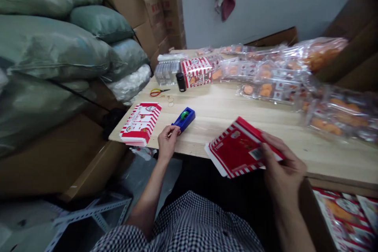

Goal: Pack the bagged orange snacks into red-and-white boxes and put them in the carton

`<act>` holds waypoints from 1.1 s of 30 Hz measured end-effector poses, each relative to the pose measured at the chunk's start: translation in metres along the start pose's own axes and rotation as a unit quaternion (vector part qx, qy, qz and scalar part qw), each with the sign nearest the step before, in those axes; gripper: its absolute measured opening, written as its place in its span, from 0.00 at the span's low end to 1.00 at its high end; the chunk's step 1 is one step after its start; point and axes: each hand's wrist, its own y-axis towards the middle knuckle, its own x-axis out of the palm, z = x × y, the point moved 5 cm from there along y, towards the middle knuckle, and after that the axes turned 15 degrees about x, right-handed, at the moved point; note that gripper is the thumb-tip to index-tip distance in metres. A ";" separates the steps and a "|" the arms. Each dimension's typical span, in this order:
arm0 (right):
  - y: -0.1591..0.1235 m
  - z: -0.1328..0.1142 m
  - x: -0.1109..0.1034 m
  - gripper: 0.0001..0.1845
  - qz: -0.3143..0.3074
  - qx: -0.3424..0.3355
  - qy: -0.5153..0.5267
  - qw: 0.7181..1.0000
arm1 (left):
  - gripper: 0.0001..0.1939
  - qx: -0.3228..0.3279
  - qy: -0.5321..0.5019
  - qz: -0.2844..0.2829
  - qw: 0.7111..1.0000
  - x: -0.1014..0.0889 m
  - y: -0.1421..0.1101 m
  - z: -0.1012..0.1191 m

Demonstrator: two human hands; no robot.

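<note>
My right hand (280, 161) grips a flattened red-and-white striped carton (239, 147) by its edge, holding it tilted above the front edge of the wooden table (224, 126). A barcode label shows on the carton's red face. My left hand (167, 141) has its fingers closed at the front end of a blue tape dispenser (184, 119) with a green roll. To the left of that hand lies a folded striped carton (140, 123).
Clear plastic packs of orange biscuits (274, 75) cover the table's far right. Red-handled scissors (159, 92), rubber bands (170, 101), a black cylinder (181, 82) and a standing carton (197, 71) lie further back. Large green sacks (50, 43) and cardboard boxes (124, 0) stand left.
</note>
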 end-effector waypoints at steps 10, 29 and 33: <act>-0.017 0.022 0.041 0.14 -0.102 -0.118 -0.078 0.985 | 0.40 -0.102 -0.327 -0.144 0.928 0.117 -0.039 0.107; 0.024 0.008 0.026 0.21 -0.225 -0.061 -0.169 0.958 | 0.39 -0.021 -0.078 -0.157 0.984 0.148 -0.034 0.034; 0.031 0.028 0.003 0.19 -0.186 0.033 -0.080 0.979 | 0.28 0.072 -0.012 -0.232 0.970 0.145 -0.033 0.023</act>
